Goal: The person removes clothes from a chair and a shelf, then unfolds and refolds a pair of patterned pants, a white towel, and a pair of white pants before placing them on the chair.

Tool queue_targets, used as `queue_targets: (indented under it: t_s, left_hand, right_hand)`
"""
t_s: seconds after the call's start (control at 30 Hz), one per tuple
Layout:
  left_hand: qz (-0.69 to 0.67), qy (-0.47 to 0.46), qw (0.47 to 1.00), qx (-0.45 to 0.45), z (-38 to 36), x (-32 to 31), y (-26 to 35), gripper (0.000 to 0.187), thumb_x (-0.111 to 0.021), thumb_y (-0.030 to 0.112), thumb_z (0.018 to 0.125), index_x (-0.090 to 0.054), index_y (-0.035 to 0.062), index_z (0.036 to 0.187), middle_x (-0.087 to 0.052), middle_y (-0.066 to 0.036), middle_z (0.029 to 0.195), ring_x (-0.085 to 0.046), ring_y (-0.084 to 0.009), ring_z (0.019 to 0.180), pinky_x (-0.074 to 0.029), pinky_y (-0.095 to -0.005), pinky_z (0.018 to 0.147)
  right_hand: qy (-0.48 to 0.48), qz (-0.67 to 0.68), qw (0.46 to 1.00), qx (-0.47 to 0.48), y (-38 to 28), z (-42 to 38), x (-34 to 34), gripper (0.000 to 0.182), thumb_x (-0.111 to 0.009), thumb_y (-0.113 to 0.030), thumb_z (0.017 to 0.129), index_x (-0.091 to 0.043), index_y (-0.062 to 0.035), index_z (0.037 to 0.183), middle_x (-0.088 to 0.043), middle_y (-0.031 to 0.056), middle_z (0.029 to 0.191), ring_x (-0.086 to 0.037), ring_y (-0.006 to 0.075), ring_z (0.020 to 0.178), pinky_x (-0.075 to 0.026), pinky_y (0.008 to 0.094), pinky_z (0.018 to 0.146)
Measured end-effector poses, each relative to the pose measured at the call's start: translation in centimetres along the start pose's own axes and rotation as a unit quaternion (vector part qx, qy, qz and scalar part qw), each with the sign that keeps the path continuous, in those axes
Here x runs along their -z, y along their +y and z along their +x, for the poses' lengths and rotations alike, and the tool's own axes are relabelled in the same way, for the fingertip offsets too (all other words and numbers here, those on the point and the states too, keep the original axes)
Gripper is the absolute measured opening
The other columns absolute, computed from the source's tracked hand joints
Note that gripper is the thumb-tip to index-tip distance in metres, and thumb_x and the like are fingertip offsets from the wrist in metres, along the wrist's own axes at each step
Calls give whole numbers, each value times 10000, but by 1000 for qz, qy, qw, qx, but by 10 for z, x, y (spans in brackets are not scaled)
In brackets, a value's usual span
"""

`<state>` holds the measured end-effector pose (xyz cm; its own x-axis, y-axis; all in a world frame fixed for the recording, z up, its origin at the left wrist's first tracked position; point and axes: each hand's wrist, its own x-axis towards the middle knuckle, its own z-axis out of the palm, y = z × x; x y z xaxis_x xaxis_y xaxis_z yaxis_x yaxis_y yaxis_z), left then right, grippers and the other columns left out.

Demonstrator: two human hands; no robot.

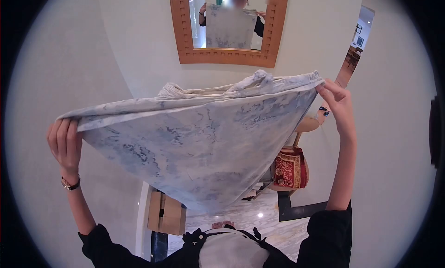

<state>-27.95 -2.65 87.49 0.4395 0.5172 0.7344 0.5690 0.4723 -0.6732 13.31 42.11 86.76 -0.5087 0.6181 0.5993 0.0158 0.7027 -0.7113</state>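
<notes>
A pale cloth (194, 147) with blue-grey marbled patches hangs stretched between my two hands at chest height. My left hand (65, 143), with a watch on the wrist, is closed on its upper left corner. The fingers of my right hand (336, 98) pinch the upper right corner. Gathered folds and a twisted loop of the fabric (255, 82) lie along the top edge. The lower part narrows downward and hides some of the floor behind it.
A wood-framed mirror (227, 57) hangs on the wall ahead, reflecting a person with the cloth. Cardboard boxes (171, 217) stand at the lower left on the marble floor (250, 217). A chair with a red patterned cover (290, 168) is at the right.
</notes>
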Motion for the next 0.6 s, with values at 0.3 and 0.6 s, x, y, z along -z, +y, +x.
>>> queue_targets:
  t_s: [0.3,0.6]
  left_hand:
    - [6,-210,973,98,-10,13,-36,199,-675,36,855,-621,80,1042,-580,-68,1248,-542,-245,1160,-443,-396,967]
    - [-432,-204,731,487,-34,40,-61,80,-662,21,877,-583,32,891,-602,5,933,-530,-56,846,-419,-214,742]
  right_hand:
    - [-67,-44,996,28,-11,32,-43,248,-681,-215,906,-734,-20,1050,-695,16,985,-592,99,967,-410,258,934]
    - [-129,-21,988,82,-20,62,-92,222,-685,-210,898,-743,-20,996,-703,44,967,-604,108,928,-443,262,887]
